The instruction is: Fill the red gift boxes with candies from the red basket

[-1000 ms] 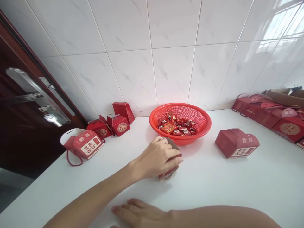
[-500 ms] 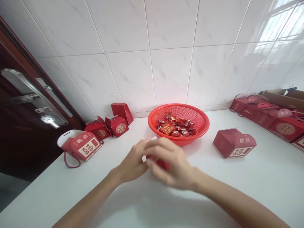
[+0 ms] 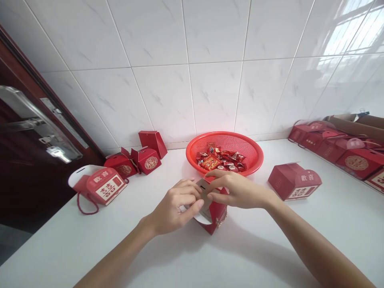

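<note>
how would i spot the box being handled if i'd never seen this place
On the white counter, find the red basket of wrapped packets by the tiled wall. Just in front, between the left hand and right hand, is a red box. Unlike the other boxes, it has hands at its top.

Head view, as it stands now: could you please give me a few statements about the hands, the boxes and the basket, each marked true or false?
1. The left hand and the right hand are both at the open box. True.
2. The red basket holds small wrapped packets. True.
3. The open box stands behind the red basket. False: it stands in front, nearer the person.
4. The leftmost box has a dark red cord. True.
5. The leftmost box touches the red basket. False: they are apart.
</note>
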Motion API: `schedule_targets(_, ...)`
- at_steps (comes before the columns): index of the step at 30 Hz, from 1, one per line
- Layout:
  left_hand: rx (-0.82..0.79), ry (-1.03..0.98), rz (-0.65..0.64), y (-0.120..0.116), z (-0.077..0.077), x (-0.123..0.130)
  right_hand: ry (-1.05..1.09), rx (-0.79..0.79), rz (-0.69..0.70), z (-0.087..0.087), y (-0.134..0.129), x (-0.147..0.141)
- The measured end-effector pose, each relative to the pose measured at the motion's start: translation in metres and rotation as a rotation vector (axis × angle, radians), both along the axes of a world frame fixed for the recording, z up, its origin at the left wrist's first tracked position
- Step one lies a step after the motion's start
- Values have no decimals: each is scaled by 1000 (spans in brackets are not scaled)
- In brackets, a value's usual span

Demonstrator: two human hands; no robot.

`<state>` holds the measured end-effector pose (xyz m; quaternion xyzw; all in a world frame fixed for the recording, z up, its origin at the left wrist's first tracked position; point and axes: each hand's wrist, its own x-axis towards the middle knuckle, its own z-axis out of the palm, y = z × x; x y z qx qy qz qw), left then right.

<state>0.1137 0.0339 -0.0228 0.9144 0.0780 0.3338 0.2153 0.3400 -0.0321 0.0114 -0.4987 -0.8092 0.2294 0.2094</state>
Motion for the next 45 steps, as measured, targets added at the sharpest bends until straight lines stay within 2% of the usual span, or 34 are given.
schedule_targets(6,0,120,150,4,-13,-14,-12,-153,-90,11,-5,16)
schedule_targets(9,-14,227,171,8,-20,-20,11,-257,-86,13,-6,22)
schedule_targets(12,-93,288,183,11,-27,-24,11,-315,-120,13,-5,26)
schedule_targets(17,-244,347,128,17,-36,-26,-31,-435,-148,16,-2,35)
schedule_targets(24,-285,291,51,23,-40,-22,41,-653,-78,23,0,46)
schedule_targets(33,-279,250,39,27,-47,-19,57,-718,-120,20,-3,51)
schedule_targets(42,-262,251,48,26,-48,-17,104,-810,-74,17,2,56)
schedule_targets(45,-256,239,58,26,-48,-15,106,-779,-62,16,1,59)
